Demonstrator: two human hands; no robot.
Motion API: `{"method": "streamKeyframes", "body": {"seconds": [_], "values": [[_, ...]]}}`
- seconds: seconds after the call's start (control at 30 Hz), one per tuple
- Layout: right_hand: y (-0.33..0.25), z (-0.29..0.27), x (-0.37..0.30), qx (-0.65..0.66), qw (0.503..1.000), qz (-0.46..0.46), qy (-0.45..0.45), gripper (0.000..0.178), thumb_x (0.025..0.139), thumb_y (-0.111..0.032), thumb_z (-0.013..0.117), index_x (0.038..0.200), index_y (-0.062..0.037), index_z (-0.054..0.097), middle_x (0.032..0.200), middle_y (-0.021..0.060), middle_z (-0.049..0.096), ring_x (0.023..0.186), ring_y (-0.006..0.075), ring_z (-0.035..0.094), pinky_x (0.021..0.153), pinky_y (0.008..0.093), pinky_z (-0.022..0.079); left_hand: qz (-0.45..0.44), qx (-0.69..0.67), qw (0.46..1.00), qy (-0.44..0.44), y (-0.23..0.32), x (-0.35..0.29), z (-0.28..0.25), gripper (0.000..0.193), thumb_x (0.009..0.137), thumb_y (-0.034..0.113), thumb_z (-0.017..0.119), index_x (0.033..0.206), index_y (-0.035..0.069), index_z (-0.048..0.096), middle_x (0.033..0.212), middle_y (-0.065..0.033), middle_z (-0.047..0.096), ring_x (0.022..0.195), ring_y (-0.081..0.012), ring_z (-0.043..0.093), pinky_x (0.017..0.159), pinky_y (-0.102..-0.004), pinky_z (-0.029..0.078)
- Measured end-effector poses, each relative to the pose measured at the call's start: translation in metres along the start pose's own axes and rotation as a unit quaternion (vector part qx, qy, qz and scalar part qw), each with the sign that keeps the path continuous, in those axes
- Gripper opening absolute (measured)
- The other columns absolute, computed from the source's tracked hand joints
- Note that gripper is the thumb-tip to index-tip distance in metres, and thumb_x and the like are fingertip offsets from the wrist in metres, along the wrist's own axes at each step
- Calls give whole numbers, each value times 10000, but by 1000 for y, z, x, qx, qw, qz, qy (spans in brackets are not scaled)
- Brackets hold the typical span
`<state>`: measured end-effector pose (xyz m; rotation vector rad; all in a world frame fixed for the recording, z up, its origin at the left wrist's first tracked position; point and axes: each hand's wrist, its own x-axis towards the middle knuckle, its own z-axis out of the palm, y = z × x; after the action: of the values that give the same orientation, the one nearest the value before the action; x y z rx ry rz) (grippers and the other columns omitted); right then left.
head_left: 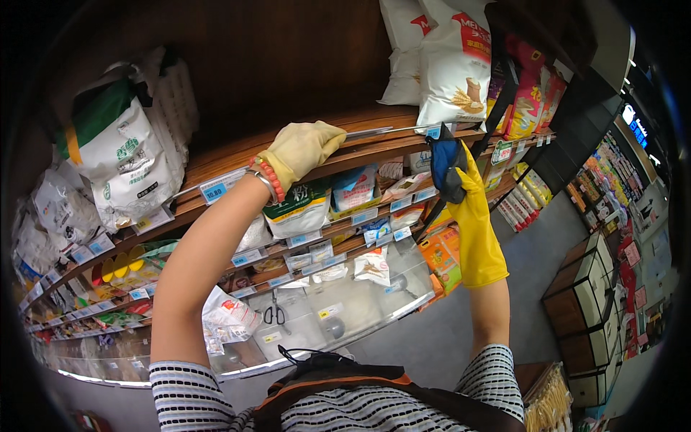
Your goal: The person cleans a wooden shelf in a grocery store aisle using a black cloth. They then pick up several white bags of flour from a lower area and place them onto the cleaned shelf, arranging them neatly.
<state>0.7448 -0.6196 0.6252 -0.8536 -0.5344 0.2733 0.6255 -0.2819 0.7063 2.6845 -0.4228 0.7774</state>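
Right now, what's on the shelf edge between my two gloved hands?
In the head view, a bare stretch of the wooden shelf edge with a thin metal rail runs from the left hand to the right hand, which holds a blue cloth.

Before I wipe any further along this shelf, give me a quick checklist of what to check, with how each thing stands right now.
1. Cloth in hand: ok. The right hand, in a yellow glove, grips a blue cloth raised at the shelf edge.
2. Other hand steady: ok. The left hand, in a pale glove, rests on that edge.
3. Path along the shelf: not ok. A white flour bag stands right behind the cloth.
4. Price tags: ok. The tag near the left wrist sits flat in its rail.
5. Shelf surface clean: cannot tell, it is too dark.
6. Floor behind: ok, no one stands there.
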Motion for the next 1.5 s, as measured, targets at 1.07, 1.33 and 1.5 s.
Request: {"method": "streamKeyframes", "body": {"seconds": [1.07,1.33,1.5], "values": [[109,253,6,-744,659,61,-91,637,778,-364,642,1320,-62,496,1238,218,581,1110,370,586,957,433,472,-77,-98,983,-138,-18,30,-17,296,909,283,578,1030,47,711,930,-135,715,831,-255,668,810,-322,504],[120,263,3,-696,712,26,-93,521,786,-332,651,1250,-103,592,1189,197,621,1076,375,604,917,418,492,-89,-92,978,-162,-18,29,-21,309,949,285,584,1083,24,681,940,-96,724,795,-147,643,751,-281,505],[141,213,-10,-353,932,-5,-85,507,786,-163,622,1271,-26,564,1072,150,659,939,233,637,846,306,500,-56,-139,983,-110,-20,24,-14,258,939,227,565,870,-9,644,657,-60,547,610,-124,443,630,-322,442]]}}
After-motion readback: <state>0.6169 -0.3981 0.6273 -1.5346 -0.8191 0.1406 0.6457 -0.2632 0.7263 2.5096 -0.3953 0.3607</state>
